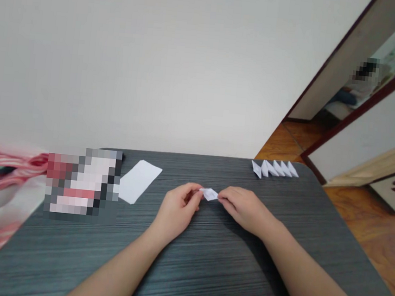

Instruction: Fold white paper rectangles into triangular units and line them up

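A small folded white paper piece (210, 195) is held between my two hands, above the middle of the dark table (179, 267). My left hand (180, 208) pinches its left tip between thumb and fingers. On the other side, my right hand (245, 208) grips the right tip, its fingers pressed together. To the left of my left hand lie white paper sheets (140, 182), flat on the table. Several folded paper pieces (275, 169) stand in a row near the far right edge, beyond my right hand.
A blurred-out object (87, 181) lies at the table's left edge, beside red-and-white striped fabric (2, 176). The white wall (173, 66) borders the table's far side. At the upper right, a person (361, 80) sits beyond a doorway, with wooden floor (368, 220) below.
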`<state>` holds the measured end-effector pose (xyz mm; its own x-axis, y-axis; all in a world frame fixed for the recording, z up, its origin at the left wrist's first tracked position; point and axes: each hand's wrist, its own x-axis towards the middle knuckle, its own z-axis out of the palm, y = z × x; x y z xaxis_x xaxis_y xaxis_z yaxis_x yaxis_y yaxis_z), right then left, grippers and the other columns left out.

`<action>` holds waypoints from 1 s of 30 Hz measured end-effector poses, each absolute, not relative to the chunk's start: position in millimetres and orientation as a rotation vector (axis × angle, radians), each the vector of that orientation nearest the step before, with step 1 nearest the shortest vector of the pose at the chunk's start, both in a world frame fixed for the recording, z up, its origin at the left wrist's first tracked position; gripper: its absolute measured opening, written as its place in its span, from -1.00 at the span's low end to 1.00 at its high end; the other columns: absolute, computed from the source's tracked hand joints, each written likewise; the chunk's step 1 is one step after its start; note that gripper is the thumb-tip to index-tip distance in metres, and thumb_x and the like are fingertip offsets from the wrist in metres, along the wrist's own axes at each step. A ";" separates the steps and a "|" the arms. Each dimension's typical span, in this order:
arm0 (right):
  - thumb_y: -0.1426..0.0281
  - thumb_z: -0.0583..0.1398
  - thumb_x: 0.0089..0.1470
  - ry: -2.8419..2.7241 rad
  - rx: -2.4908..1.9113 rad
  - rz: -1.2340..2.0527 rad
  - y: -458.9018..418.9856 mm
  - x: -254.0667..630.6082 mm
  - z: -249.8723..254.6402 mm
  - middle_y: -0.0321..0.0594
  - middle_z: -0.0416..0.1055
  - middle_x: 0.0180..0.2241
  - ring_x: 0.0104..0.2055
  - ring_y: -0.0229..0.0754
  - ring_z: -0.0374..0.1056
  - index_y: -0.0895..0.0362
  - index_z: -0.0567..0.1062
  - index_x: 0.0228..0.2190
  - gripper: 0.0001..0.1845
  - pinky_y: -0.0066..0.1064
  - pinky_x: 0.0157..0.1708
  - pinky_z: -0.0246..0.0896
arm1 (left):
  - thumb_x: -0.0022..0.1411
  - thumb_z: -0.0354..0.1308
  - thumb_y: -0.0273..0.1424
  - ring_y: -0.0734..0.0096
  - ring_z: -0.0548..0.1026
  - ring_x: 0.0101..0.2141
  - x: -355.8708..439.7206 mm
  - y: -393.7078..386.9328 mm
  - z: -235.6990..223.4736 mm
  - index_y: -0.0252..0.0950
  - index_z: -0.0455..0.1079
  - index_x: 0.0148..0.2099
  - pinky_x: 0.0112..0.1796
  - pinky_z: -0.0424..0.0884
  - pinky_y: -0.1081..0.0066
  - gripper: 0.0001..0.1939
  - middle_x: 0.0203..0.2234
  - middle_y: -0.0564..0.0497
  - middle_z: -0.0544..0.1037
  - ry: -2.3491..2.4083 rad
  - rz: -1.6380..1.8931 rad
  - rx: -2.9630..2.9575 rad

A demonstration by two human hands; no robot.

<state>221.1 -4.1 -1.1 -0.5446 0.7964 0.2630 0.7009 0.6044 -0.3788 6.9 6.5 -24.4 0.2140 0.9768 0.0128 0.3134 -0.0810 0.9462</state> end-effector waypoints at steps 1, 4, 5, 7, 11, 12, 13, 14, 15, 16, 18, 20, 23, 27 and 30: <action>0.46 0.08 0.28 -2.419 -1.205 0.324 -3.5 221.7 -1.3 -0.18 0.53 -0.29 -0.23 -0.17 0.45 0.14 0.49 -0.24 -0.82 -0.38 -0.18 0.30 | 0.29 0.09 -0.23 0.45 0.47 -0.53 7.2 6.7 -25.2 -0.31 0.44 -0.06 -0.48 0.39 0.47 -0.70 -0.46 0.01 0.55 1.244 0.923 1.552; 0.49 0.09 0.24 -2.329 -1.305 0.265 1.9 228.5 -1.8 -0.20 0.52 -0.30 -0.25 -0.20 0.44 0.14 0.49 -0.27 -0.84 -0.42 -0.20 0.27 | 0.30 0.07 -0.26 0.46 0.47 -0.52 7.9 6.9 -27.4 -0.32 0.35 0.05 -0.47 0.41 0.46 -0.65 -0.36 -0.02 0.56 1.212 0.965 1.493; 0.50 0.09 0.24 -2.278 -1.385 0.211 5.0 232.7 -1.7 -0.20 0.52 -0.30 -0.25 -0.19 0.44 0.14 0.48 -0.28 -0.85 -0.43 -0.20 0.25 | 0.30 0.06 -0.26 0.47 0.47 -0.51 8.0 6.9 -27.8 -0.32 0.34 0.06 -0.46 0.42 0.45 -0.65 -0.34 -0.02 0.57 1.206 0.968 1.487; 0.50 0.09 0.23 -2.150 -1.634 0.058 12.3 243.3 -1.2 -0.19 0.52 -0.31 -0.26 -0.18 0.44 0.15 0.47 -0.29 -0.85 -0.43 -0.22 0.23 | 0.30 0.06 -0.27 0.47 0.48 -0.51 8.1 6.8 -27.9 -0.32 0.35 0.04 -0.45 0.43 0.45 -0.67 -0.33 -0.03 0.57 1.201 0.958 1.495; 0.50 0.08 0.22 -2.043 -1.958 -0.168 26.0 263.7 -1.2 -0.13 0.50 -0.36 -0.26 -0.08 0.43 0.17 0.44 -0.36 -0.84 -0.38 -0.28 0.16 | 0.29 0.07 -0.27 0.45 0.48 -0.49 8.2 5.9 -25.2 -0.32 0.37 0.00 -0.45 0.43 0.44 -0.69 -0.34 -0.04 0.57 1.207 0.941 1.503; 0.50 0.08 0.22 -2.036 -1.978 -0.183 28.3 266.8 -1.9 -0.11 0.49 -0.37 -0.26 -0.07 0.42 0.17 0.44 -0.38 -0.84 -0.37 -0.29 0.14 | 0.29 0.08 -0.27 0.45 0.48 -0.49 8.3 5.6 -24.3 -0.32 0.37 -0.01 -0.46 0.43 0.44 -0.69 -0.34 -0.04 0.57 1.208 0.939 1.500; 0.50 0.08 0.22 -2.034 -1.996 -0.191 30.2 269.0 -2.9 -0.11 0.49 -0.37 -0.27 -0.06 0.42 0.17 0.43 -0.38 -0.83 -0.36 -0.30 0.13 | 0.28 0.08 -0.27 0.45 0.48 -0.49 8.3 5.3 -23.4 -0.32 0.38 -0.01 -0.46 0.43 0.44 -0.70 -0.34 -0.04 0.57 1.208 0.937 1.497; 0.49 0.08 0.22 -2.035 -2.009 -0.196 31.8 270.4 -4.1 -0.11 0.49 -0.38 -0.28 -0.06 0.42 0.17 0.43 -0.39 -0.83 -0.36 -0.31 0.12 | 0.28 0.08 -0.27 0.44 0.48 -0.49 8.3 5.0 -22.7 -0.32 0.38 -0.02 -0.46 0.43 0.44 -0.70 -0.34 -0.04 0.58 1.209 0.934 1.495; 0.49 0.07 0.22 -2.036 -2.021 -0.200 33.0 271.1 -5.5 -0.11 0.50 -0.38 -0.28 -0.06 0.41 0.16 0.43 -0.39 -0.83 -0.36 -0.31 0.11 | 0.28 0.08 -0.27 0.44 0.49 -0.49 8.3 4.8 -22.1 -0.32 0.39 -0.02 -0.46 0.43 0.44 -0.70 -0.34 -0.04 0.58 1.211 0.932 1.494; 0.49 0.07 0.22 -2.037 -2.033 -0.202 34.0 271.4 -6.9 -0.10 0.50 -0.38 -0.28 -0.06 0.41 0.16 0.43 -0.39 -0.83 -0.36 -0.31 0.11 | 0.28 0.08 -0.27 0.44 0.49 -0.49 8.3 4.6 -21.7 -0.32 0.39 -0.02 -0.46 0.43 0.44 -0.71 -0.34 -0.04 0.58 1.213 0.930 1.493; 0.49 0.07 0.22 -2.033 -2.054 -0.204 36.0 271.8 -9.8 -0.09 0.50 -0.38 -0.28 -0.06 0.42 0.16 0.43 -0.39 -0.82 -0.35 -0.30 0.10 | 0.28 0.08 -0.27 0.44 0.49 -0.49 8.4 4.6 -21.4 -0.32 0.40 -0.03 -0.46 0.43 0.44 -0.71 -0.34 -0.04 0.58 1.214 0.926 1.490; 0.49 0.07 0.22 -2.026 -2.073 -0.197 38.1 272.8 -12.4 -0.09 0.52 -0.38 -0.28 -0.06 0.42 0.16 0.43 -0.38 -0.82 -0.36 -0.29 0.11 | 0.28 0.09 -0.26 0.43 0.50 -0.48 8.4 4.7 -21.6 -0.31 0.40 -0.04 -0.47 0.43 0.44 -0.71 -0.34 -0.05 0.59 1.214 0.925 1.491; 0.47 0.08 0.22 -2.016 -2.091 -0.175 40.9 274.7 -15.4 -0.10 0.53 -0.38 -0.29 -0.07 0.43 0.15 0.45 -0.38 -0.83 -0.36 -0.29 0.12 | 0.27 0.09 -0.25 0.42 0.50 -0.47 8.5 4.7 -21.7 -0.31 0.41 -0.05 -0.46 0.43 0.44 -0.71 -0.34 -0.05 0.59 1.211 0.922 1.502; 0.40 0.10 0.24 -1.995 -2.098 -0.158 41.4 275.2 -15.4 -0.11 0.55 -0.34 -0.28 -0.07 0.45 0.14 0.48 -0.32 -0.84 -0.37 -0.29 0.14 | 0.28 0.09 -0.25 0.42 0.50 -0.47 8.5 4.3 -21.1 -0.31 0.41 -0.05 -0.46 0.44 0.43 -0.71 -0.34 -0.05 0.59 1.207 0.922 1.500; 0.36 0.11 0.24 -1.967 -2.098 -0.163 37.9 276.5 -8.9 -0.11 0.56 -0.30 -0.25 -0.07 0.46 0.15 0.48 -0.24 -0.83 -0.37 -0.28 0.15 | 0.28 0.09 -0.24 0.42 0.50 -0.48 7.9 4.5 -20.8 -0.31 0.41 -0.05 -0.45 0.44 0.43 -0.70 -0.34 -0.05 0.60 1.205 0.917 1.490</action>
<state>276.5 37.9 -8.9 0.0767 0.9633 0.2573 0.9925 -0.0491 -0.1119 7.9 4.5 -20.8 0.2243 0.9743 -0.0206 0.2399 -0.0347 0.9702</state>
